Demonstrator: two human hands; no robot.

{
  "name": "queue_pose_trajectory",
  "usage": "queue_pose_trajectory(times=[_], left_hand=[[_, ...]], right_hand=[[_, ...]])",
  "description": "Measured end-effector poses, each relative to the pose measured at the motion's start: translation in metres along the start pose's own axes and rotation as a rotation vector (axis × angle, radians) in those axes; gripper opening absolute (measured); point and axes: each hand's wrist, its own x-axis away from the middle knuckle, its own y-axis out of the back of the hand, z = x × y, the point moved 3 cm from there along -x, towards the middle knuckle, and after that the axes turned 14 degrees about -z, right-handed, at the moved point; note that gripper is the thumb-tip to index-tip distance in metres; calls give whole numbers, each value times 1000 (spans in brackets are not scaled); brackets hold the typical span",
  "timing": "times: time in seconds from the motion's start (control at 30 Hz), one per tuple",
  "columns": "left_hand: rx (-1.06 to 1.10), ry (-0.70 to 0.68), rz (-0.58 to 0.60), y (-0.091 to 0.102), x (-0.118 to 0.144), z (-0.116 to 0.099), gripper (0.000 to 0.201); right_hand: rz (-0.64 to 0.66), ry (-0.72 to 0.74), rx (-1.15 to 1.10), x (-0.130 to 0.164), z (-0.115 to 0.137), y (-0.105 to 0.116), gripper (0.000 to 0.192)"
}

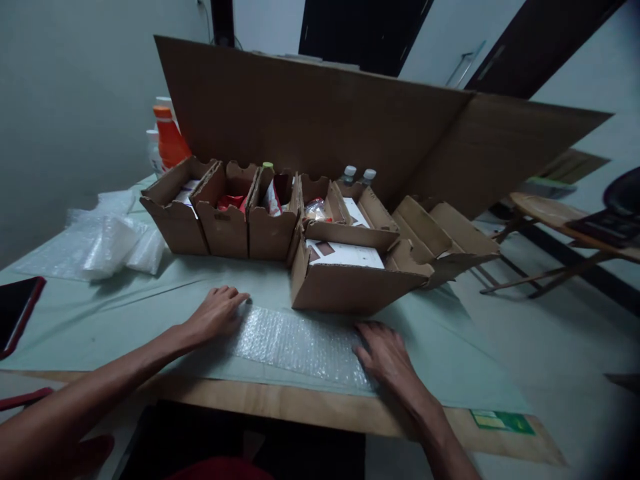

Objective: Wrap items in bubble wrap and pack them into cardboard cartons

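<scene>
A flat strip of bubble wrap (303,343) lies along the front of the pale green tablecloth. At its left end rests my left hand (220,313), fingers stretched forward and thumb out to the side. My right hand (384,350) lies over the strip's right end, with its fingers spread on the wrap and covering that edge. Both hands are open and press on the wrap or the cloth beside it. Just beyond the strip stands an open cardboard box (357,287) holding a white box (345,255) with a brown patch.
Behind are several open cardboard bins (227,230) with packets inside. More bubble wrap (113,240) is heaped at left, near a phone (19,313). An orange bottle (170,137) stands at the back left. A tall cardboard panel (310,113) closes off the back.
</scene>
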Motion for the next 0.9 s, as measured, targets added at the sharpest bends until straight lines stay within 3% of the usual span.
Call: queue_pose_trajectory(times=[0.07, 0.13, 0.2, 0.3, 0.33, 0.37, 0.43, 0.57, 0.63, 0.7, 0.8, 0.9], left_hand=[[5, -26, 21, 5, -10, -8, 29], [5, -43, -15, 22, -13, -12, 18], [-1, -84, -236, 52, -12, -15, 16], [-2, -240, -772, 98, 5, -21, 11], [-1, -301, -880, 103, 13, -22, 14], [0, -351, -912, 102, 21, -22, 19], [17, -437, -820, 80, 35, -21, 23], [69, -440, -330, 15, 59, -11, 32], [81, -361, -99, 4, 69, -3, 38], [87, -312, 29, 13, 74, -2, 46], [63, -283, -21, 37, 66, -19, 60], [72, -284, -232, 35, 42, -59, 69]], right_hand=[[45, 18, 4, -9, 5, 7, 23], [-27, 32, -14, -12, 9, 29, 16], [-270, 71, -62, -8, 13, 66, 14], [-743, 146, -104, 14, 21, 120, 18], [-817, 163, -94, 24, 24, 128, 23], [-840, 178, -81, 33, 26, 128, 27], [-755, 224, -71, 50, 29, 107, 28], [-466, 296, -80, 80, 17, 36, 32], [-368, 261, -45, 92, 1, 21, 38], [-289, 190, 5, 100, -15, 25, 43], [-228, 75, 16, 91, -12, 45, 43], [-187, 65, -73, 56, 40, 43, 44]])
